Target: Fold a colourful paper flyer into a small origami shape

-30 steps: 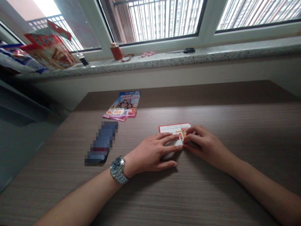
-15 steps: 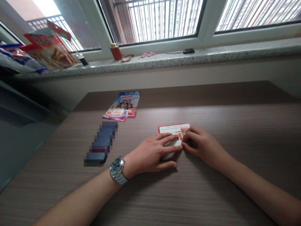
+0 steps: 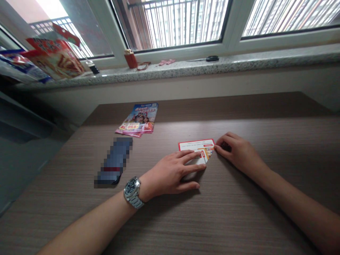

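Observation:
A folded leaflet [image 3: 196,143], white with a red border and coloured print, lies on the table in front of me. One corner is turned over, so its right side slants. My left hand [image 3: 177,170] rests flat across its lower part, fingers spread, hiding much of it. At the upper right corner, my right hand [image 3: 235,152] has thumb and forefinger pinched together on the paper's edge. A metal watch [image 3: 132,191] circles the left wrist.
A stack of colourful flyers [image 3: 140,118] lies at the back left of the table [image 3: 252,113], with a blurred-out phone [image 3: 114,161] nearer me. On the stone windowsill [image 3: 183,69] are scissors [image 3: 211,58], a red container [image 3: 130,59] and snack bags [image 3: 57,56].
My right hand has slid up and right along the leaflet's slanted fold to its upper corner, uncovering the printed flap. My left hand has stayed in place.

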A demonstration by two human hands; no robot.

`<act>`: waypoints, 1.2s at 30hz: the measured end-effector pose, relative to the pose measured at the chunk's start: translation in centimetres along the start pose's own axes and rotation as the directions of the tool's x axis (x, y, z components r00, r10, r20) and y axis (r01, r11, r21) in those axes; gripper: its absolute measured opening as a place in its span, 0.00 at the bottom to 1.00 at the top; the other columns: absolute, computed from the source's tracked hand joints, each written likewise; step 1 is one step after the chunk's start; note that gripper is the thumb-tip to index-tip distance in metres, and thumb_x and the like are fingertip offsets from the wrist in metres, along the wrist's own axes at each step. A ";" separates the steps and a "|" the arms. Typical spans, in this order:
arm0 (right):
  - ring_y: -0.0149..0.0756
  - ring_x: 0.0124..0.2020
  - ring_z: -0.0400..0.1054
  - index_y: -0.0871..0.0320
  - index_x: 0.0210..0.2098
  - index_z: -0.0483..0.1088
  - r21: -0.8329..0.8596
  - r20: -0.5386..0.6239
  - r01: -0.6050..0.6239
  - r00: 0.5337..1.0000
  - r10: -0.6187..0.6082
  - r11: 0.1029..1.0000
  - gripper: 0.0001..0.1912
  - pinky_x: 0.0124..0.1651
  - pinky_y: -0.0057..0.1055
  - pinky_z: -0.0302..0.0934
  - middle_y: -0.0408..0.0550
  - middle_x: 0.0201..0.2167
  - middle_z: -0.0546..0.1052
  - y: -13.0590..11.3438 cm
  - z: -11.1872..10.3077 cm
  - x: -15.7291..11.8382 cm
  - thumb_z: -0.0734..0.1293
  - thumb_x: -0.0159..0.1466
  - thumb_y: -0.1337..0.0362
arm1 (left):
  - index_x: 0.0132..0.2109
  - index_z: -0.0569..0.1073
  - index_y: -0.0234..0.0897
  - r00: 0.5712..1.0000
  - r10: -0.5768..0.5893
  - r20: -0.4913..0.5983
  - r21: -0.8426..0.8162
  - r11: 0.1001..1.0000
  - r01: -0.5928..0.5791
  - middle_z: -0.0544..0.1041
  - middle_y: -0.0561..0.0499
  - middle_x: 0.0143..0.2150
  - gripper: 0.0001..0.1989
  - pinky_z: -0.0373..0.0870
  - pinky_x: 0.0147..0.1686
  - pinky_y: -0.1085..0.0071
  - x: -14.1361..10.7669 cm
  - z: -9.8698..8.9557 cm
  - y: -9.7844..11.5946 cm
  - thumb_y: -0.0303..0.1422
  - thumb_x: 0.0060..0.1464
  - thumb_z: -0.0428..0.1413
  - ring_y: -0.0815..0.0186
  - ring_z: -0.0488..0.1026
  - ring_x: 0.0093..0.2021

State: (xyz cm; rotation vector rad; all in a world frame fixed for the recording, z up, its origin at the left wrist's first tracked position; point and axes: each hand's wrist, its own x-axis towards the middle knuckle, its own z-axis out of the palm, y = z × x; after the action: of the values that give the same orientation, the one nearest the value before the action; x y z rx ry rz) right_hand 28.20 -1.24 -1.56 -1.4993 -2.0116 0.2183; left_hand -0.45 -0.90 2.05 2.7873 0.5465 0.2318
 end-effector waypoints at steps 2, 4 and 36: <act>0.40 0.30 0.70 0.54 0.30 0.71 -0.025 -0.017 -0.019 1.000 0.019 1.000 0.06 0.34 0.37 0.65 0.47 0.31 0.73 0.0 -0.1 0.0 0.67 0.65 0.64 | 0.66 0.68 0.45 1.000 -0.002 -0.002 -0.001 1.000 0.002 0.59 0.44 0.73 0.27 0.62 0.67 0.51 0.0 0.0 0.0 0.50 0.66 0.53 0.50 0.60 0.70; 0.40 0.30 0.70 0.54 0.30 0.70 -0.039 -0.022 -0.038 0.999 0.037 0.998 0.06 0.34 0.37 0.65 0.47 0.31 0.74 0.1 -0.2 0.0 0.67 0.65 0.64 | 0.66 0.68 0.45 1.000 -0.005 -0.001 0.002 1.000 0.005 0.59 0.44 0.73 0.27 0.62 0.67 0.52 0.0 0.1 0.0 0.49 0.66 0.53 0.50 0.60 0.70; 0.41 0.41 0.70 0.55 0.36 0.70 0.199 0.171 0.155 0.967 -0.190 0.968 0.03 0.45 0.36 0.64 0.48 0.37 0.75 -2.7 0.4 -1.8 0.67 0.66 0.69 | 0.67 0.66 0.46 1.000 -0.013 -0.002 -0.015 1.000 0.013 0.58 0.45 0.73 0.28 0.60 0.68 0.51 0.0 0.3 -0.2 0.49 0.66 0.54 0.51 0.58 0.71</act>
State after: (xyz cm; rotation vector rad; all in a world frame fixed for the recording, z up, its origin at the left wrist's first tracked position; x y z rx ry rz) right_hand 26.05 -3.68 -1.29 -1.2188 -2.1917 0.4771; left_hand -0.47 -0.84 1.68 2.7680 0.5610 0.2346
